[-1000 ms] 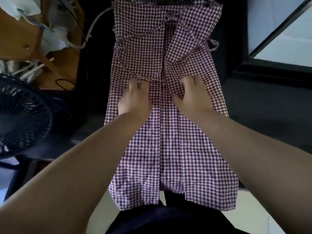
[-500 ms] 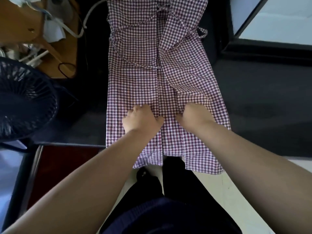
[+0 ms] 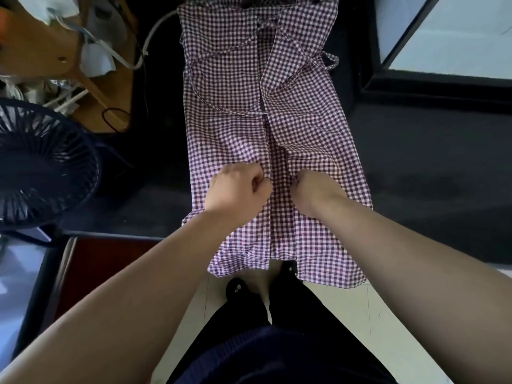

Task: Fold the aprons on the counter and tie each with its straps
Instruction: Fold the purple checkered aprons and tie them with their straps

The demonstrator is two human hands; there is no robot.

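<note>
No legible text anywhere.

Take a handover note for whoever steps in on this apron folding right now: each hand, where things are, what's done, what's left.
Left hand: fingers curled, gripping the checked apron beside its centre gap.
Right hand: likewise curled, gripping the opposite flap.
The apron lies lengthwise on the dark counter, with its hem hanging over the near edge. The straps lie loose on the far half.
Done: both long sides are folded in to the middle.
Left: fold it up along its length, then tie it with the straps. No other apron is in view.
</note>
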